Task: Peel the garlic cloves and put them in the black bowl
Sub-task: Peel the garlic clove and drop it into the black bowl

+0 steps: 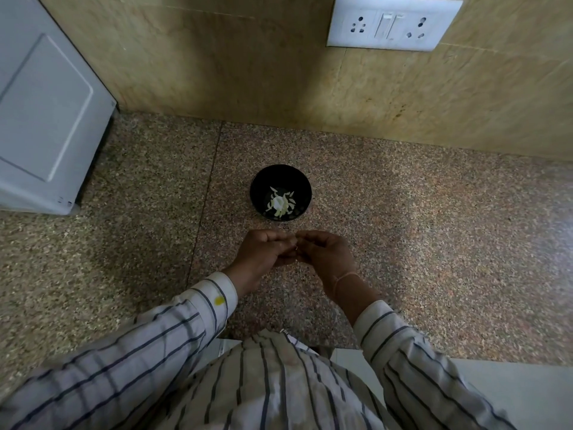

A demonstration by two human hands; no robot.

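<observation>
One speckled stone table fills most of the view, with a seam running from far to near left of centre. Behind it stands a tan tiled wall. The person's striped shirt takes up the near edge, both sleeves reaching out over the table. A small yellow mark shows on the left cuff. A pale grey appliance stands on the table at the far left, against the wall. A white socket plate is fixed to the wall at the far right.

The left hand and the right hand are held together over the middle of the table, near side of the bowl and apart from it. The fingers of both hands are curled and their tips meet. A small pale piece shows pinched between them. It is too small to tell whether it is clove or skin. A thin thread band circles the right wrist.

The black bowl stands upright at the centre of the table, just beyond the hands. Pale garlic pieces lie in a loose heap at its bottom.
</observation>
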